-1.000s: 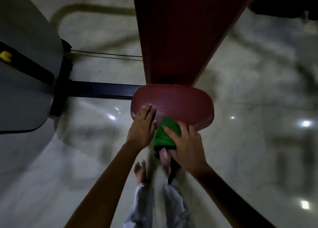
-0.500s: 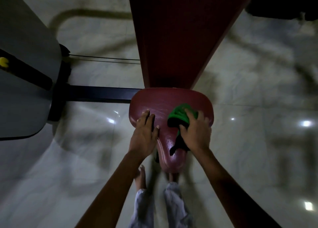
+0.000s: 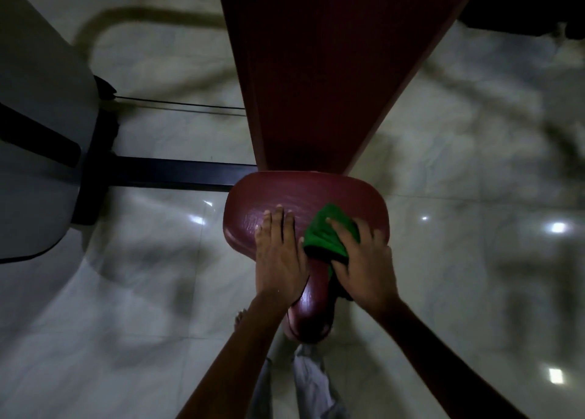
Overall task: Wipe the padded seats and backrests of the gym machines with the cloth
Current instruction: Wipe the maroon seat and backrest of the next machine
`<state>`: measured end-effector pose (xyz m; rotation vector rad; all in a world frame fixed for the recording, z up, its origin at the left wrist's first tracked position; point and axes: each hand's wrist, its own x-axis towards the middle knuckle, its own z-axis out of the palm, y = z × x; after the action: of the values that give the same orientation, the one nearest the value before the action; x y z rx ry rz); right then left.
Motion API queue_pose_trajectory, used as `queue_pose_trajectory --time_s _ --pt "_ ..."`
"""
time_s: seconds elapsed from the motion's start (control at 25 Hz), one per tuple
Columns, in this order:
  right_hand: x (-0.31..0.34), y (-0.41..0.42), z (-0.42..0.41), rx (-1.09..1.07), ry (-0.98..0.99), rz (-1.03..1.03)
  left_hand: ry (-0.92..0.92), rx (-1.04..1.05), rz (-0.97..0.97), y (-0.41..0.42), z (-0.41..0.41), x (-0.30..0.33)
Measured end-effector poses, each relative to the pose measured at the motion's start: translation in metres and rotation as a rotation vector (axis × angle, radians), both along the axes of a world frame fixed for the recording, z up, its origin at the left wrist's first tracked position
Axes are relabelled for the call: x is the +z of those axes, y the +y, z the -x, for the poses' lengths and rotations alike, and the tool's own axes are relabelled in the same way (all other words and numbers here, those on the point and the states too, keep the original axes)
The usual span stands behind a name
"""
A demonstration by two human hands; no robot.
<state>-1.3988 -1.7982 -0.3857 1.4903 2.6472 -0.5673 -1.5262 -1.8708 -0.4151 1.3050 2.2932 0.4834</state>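
Observation:
A dark red padded seat (image 3: 294,193) sits in the middle of the view, with a long dark red backrest (image 3: 329,64) rising beyond it. My right hand (image 3: 367,263) presses a green cloth (image 3: 326,231) onto the right half of the seat. My left hand (image 3: 280,250) lies flat on the seat's left half, fingers spread, holding nothing. The seat's narrow front end (image 3: 310,317) shows between my wrists.
A black frame bar (image 3: 171,173) runs left from the seat to a grey machine housing (image 3: 34,152). A thin cable (image 3: 177,103) crosses above it. Glossy marble floor (image 3: 474,260) surrounds the seat. My legs and a bare foot (image 3: 240,319) are below.
My right hand has carried the green cloth from the seat's narrow front up onto its wide right part. My left hand has slid slightly further onto the seat.

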Motion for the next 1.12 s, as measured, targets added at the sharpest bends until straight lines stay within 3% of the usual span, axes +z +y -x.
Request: queue_pose_trajectory --time_s 0.08,0.2,0.24,0.4,0.56,0.6,0.72,0.8,0.88,0.92,1.08,1.12 --pt "-0.007 0.038 -0.009 0.0 -0.055 0.032 0.034 0.017 -0.015 0.002 -0.003 -0.003" --pt "-0.01 0.084 0.013 -0.436 -0.138 0.112 0.047 0.047 -0.06 0.003 -0.006 -0.005" --pt "-0.009 0.082 0.02 -0.432 -0.141 0.09 0.039 0.05 -0.068 0.002 -0.006 -0.005" --pt "-0.014 0.055 0.005 0.16 -0.044 -0.034 0.022 0.049 -0.07 0.001 -0.004 -0.006" --pt "-0.016 0.107 0.039 -0.233 -0.168 0.082 -0.014 0.098 -0.091 0.0 -0.004 -0.006" --pt "-0.014 0.101 0.049 -0.157 -0.186 0.033 -0.038 0.119 -0.093 0.0 -0.004 -0.007" --pt "-0.013 0.059 0.046 0.335 -0.083 -0.12 -0.024 0.127 -0.097 -0.001 -0.005 -0.006" --pt "-0.013 0.083 0.051 0.327 -0.129 -0.077 0.003 0.142 -0.096 -0.002 -0.005 -0.009" --pt "-0.015 0.103 0.073 0.026 -0.181 0.073 -0.017 0.189 -0.113 -0.007 -0.007 -0.009" --pt "-0.011 0.098 0.081 -0.022 -0.207 0.072 -0.009 0.208 -0.124 -0.009 -0.009 -0.006" --pt "-0.003 0.053 0.056 0.501 -0.08 -0.095 0.071 0.229 -0.158 -0.022 -0.024 -0.006" --pt "-0.007 0.066 0.053 0.542 -0.066 -0.083 0.046 0.28 -0.155 -0.02 -0.025 -0.006"
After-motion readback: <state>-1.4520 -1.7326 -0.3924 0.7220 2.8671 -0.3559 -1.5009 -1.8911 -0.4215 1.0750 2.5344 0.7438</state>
